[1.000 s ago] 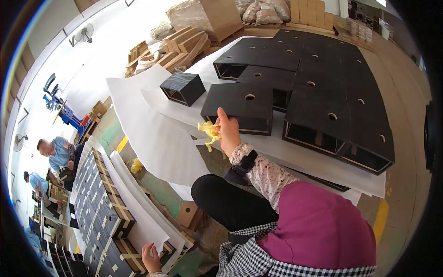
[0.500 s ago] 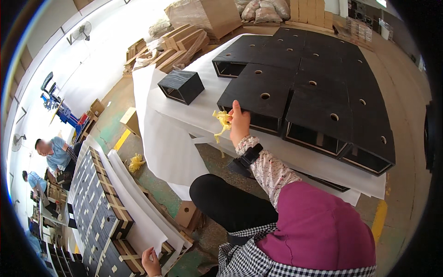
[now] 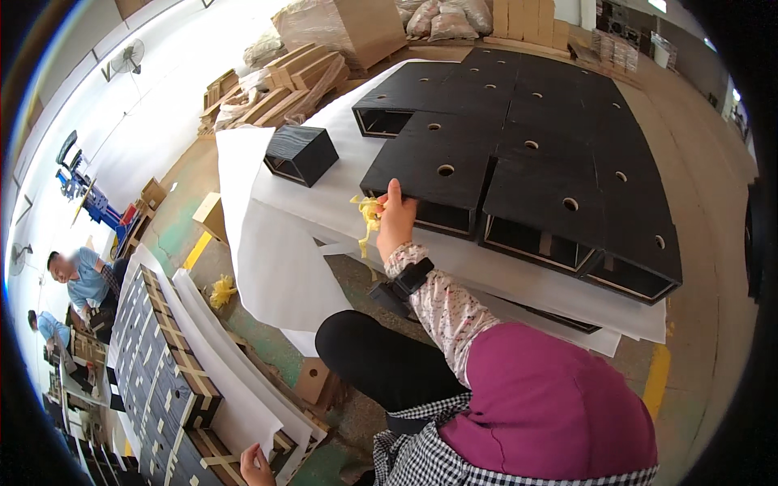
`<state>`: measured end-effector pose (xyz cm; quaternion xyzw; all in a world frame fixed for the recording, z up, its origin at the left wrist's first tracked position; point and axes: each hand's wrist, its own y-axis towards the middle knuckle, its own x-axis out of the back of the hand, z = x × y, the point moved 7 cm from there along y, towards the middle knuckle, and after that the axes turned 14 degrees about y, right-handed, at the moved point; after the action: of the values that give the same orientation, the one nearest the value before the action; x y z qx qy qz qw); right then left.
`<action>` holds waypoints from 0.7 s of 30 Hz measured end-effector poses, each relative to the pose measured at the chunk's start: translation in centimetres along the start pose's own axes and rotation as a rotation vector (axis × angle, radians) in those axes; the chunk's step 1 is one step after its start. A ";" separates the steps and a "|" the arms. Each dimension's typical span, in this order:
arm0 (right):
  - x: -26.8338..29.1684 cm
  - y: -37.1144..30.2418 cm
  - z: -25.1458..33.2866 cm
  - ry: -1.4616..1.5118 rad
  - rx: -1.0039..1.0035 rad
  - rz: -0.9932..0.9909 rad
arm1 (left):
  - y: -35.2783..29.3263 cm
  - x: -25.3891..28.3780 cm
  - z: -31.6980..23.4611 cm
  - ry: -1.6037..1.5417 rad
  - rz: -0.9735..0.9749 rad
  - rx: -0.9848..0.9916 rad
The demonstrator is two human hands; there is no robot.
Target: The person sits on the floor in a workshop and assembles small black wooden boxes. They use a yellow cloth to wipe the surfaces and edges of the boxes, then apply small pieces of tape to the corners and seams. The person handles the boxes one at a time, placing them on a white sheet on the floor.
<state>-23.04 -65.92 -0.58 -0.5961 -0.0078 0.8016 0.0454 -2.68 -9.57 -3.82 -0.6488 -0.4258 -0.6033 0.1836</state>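
My right hand is at the front left corner of a black wooden box, thumb up against its edge. Crumpled yellow tape strips are bunched in that hand and dangle from it; the fingertips are hidden behind the palm. At the lower edge, my left hand shows only in part, its fingers loosely bent and apart, with nothing seen in them. It is beside a row of black boxes with strips of tape.
A single small black box sits on white sheeting, left of the joined black boxes. Another yellow tape bunch lies on the floor. Cardboard pieces are stacked behind. Two people in blue shirts work at far left.
The whole view has shifted slightly, so most things appear further left. My right hand stays at the box corner with the yellow tape; my left hand has sunk a little toward the lower edge.
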 end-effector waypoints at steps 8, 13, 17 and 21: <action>-0.2 -0.6 0.1 -0.027 -0.008 -0.052 | 0.0 -0.4 1.2 -0.026 0.008 0.015; 1.1 0.7 0.7 -0.056 -0.030 -0.028 | -0.1 -0.1 1.3 -0.009 0.007 -0.001; 1.1 0.8 1.1 -0.066 -0.031 -0.016 | -0.1 0.0 1.1 -0.025 -0.004 -0.012; 0.2 -2.3 -0.1 0.009 -0.159 0.088 | 0.0 0.2 0.6 -0.059 -0.017 -0.014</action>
<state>-22.90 -63.62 -0.67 -0.6013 -0.0450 0.7968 -0.0373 -2.38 -9.06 -3.75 -0.6638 -0.4324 -0.5885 0.1614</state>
